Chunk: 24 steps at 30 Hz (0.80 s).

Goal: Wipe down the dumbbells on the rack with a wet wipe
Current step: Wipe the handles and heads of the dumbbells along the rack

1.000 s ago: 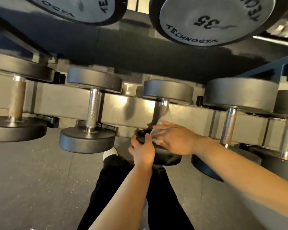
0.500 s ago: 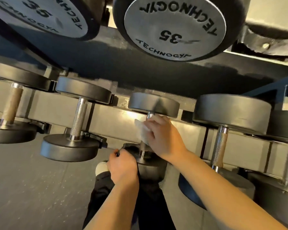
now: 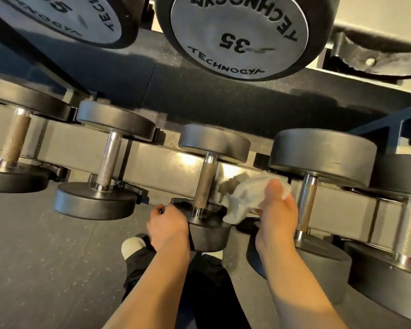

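Note:
A small black dumbbell [image 3: 205,184] with a knurled metal handle lies on the lower rack row, in the middle of the view. My left hand [image 3: 169,225] grips its near head from the left side. My right hand [image 3: 279,210] holds a crumpled white wet wipe [image 3: 244,198] just right of the handle, off the bar. The wipe's lower corner hangs by the near head. Similar dumbbells lie to the left [image 3: 107,162] and right [image 3: 311,186] on the same row.
Two big 35-marked dumbbell heads [image 3: 237,34] hang over from the upper rack shelf [image 3: 199,91], close above my hands. More dumbbells sit at the far left [image 3: 14,143] and far right [image 3: 403,210]. Grey rubber floor [image 3: 45,257], my dark trousers and a white shoe [image 3: 132,245] are below.
My right hand has come off the dumbbell's handle and moved right with the wipe. My left hand stays on the near head. The view has shifted closer.

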Available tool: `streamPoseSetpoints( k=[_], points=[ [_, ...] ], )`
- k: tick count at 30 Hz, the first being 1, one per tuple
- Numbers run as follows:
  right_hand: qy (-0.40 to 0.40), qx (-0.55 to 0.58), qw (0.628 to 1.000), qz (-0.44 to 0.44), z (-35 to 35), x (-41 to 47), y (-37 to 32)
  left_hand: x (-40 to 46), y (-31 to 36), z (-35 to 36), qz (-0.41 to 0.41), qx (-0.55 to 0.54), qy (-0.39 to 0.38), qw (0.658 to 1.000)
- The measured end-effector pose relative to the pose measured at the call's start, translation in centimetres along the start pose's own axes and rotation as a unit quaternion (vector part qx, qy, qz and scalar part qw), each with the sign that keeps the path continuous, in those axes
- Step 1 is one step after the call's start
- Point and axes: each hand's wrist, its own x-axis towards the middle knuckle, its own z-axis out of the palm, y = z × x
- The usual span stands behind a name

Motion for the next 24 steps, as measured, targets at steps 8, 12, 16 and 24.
streamPoseSetpoints(
  k=[8, 12, 16, 24],
  points=[
    [-0.28, -0.676, 0.479, -0.485, 4.3, 4.0, 4.1, 0.4, -0.1, 0.2, 0.004, 0.01, 0.018, 1.0],
    [-0.291, -0.703, 0.396, -0.514, 3.6, 5.4, 5.1, 0.7, -0.2, 0.2, 0.008, 0.026, 0.017, 0.999],
    [-0.328, -0.601, 0.496, -0.535, 2.0, 4.7, 5.8, 0.6, -0.2, 0.1, 0.013, 0.025, 0.014, 1.0],
    [0.041, -0.07, 0.994, 0.07, 2.2, 3.7, 2.3, 0.2, 0.1, 0.1, 0.009, 0.022, 0.018, 1.0]
  ],
)
